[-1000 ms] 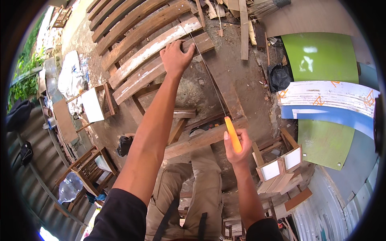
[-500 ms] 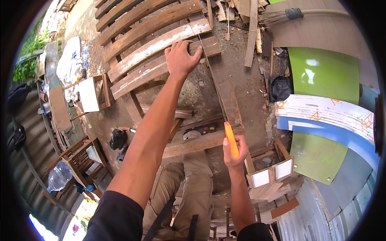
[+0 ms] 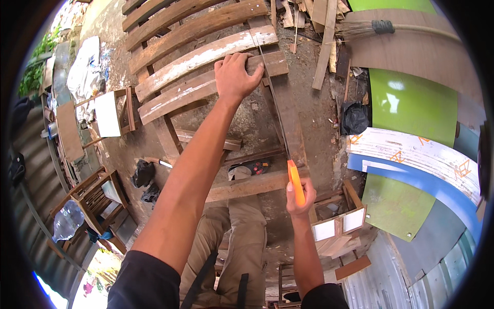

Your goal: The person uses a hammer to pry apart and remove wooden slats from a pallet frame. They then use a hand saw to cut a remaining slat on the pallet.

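Across the plank, a saw, presumably light and springy-bladed, best taken by its orange handle, which the right grip encloses; left grip curled over the plank.

Legible lettering: none. At 3 o'clock a streaked white panel is carrying several orange marks, spaced along its length; these are appearing as angular outlines, too small to make out as characters. Along its lower edge, a blue band is showing an angular white line towards 3 o'clock, likewise unreadable.
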